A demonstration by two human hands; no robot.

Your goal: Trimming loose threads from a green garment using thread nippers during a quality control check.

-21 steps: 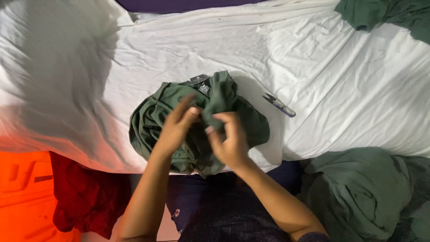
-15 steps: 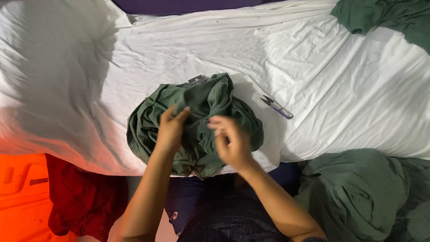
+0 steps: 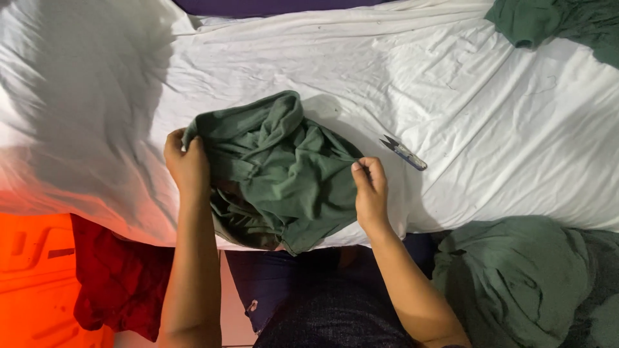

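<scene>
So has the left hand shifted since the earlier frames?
Yes. The left hand has moved outward to the left edge of the green garment, farther from the thread snips lying on the white sheet.

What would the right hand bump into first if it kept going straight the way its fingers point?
The right hand pinches the green garment's edge, fingers pointing up across the white sheet. Straight on looks free; the small snips lie slightly off to its right.

A crumpled garment [image 3: 277,174] lies on the sheet-covered table [image 3: 483,116] — thread snips [image 3: 404,153] just right of it, a cloth pile [image 3: 516,277] nearer, at right.
</scene>
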